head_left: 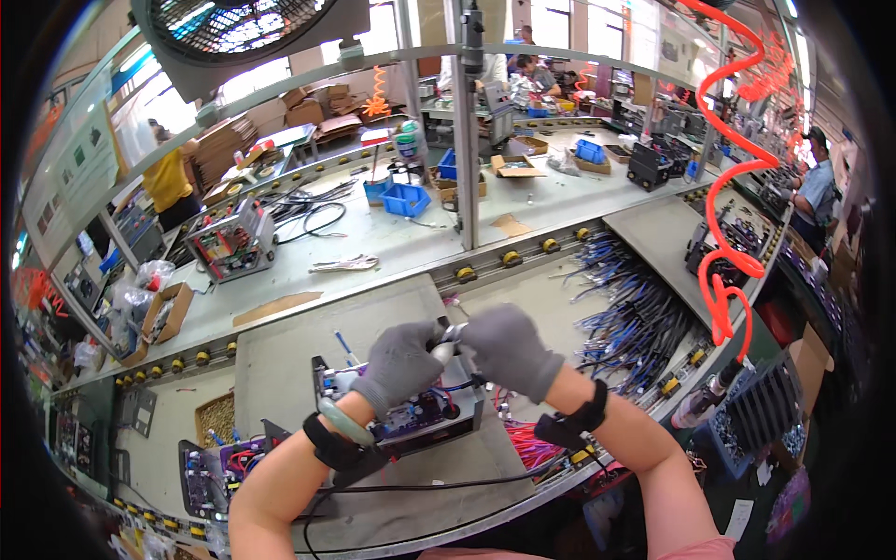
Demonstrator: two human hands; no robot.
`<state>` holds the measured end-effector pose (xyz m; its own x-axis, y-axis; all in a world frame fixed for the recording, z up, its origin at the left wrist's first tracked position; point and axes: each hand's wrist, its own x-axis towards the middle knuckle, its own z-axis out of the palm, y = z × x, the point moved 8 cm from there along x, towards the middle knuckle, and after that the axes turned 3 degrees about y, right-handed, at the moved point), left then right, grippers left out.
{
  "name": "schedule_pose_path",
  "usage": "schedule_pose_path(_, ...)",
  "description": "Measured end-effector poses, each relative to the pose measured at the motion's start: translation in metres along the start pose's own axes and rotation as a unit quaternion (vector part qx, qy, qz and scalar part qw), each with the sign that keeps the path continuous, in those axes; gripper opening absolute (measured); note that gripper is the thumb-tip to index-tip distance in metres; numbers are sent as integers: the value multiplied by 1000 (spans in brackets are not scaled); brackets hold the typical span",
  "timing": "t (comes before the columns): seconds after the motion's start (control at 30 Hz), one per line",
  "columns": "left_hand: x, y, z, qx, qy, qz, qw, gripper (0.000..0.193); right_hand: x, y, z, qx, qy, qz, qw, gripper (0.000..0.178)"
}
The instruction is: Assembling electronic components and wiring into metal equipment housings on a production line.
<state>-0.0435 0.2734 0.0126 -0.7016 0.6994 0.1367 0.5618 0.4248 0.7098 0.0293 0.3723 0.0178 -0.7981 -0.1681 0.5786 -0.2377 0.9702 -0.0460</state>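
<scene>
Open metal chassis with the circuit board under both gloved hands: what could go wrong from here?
1. Both grey-gloved hands, left hand and right hand, meet on a small silvery part above the open metal chassis with the circuit board; if it slips, it could drop among the components.
2. The black cable trailing beneath the left wrist could snag.
3. Loose red and blue wires beside the chassis might get caught.

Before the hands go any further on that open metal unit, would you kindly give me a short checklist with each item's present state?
1. Left hand gloved and on the open metal unit: ok.
2. Right hand gloved, meeting the left above the unit: ok.
3. Small silvery part gripped between both hands: ok; its kind: cannot tell.
4. Unit flat on the grey pallet: ok.
5. Black cable crossing the pallet's near edge, slack: ok.
</scene>
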Motion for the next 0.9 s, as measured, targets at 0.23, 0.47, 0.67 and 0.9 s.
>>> schedule_pose_path(0.23, 12, -8, 19, 331, -136, -61, 932, 25, -31, 14, 46, 267, -4, 266, 927, 34)
schedule_pose_path(0.47, 8, -23, 12, 296, -66, -78, 950, 20, -33, 24, 65, 260, -133, 290, 911, 58)
schedule_pose_path(0.67, 6, -27, 14, 303, -123, -75, 942, 21, -31, 22, 64, 261, -92, 264, 924, 55)
schedule_pose_path(0.9, 3, -26, 10, 250, -31, -41, 967, 16, -34, 23, 66, 257, -148, 290, 910, 58)
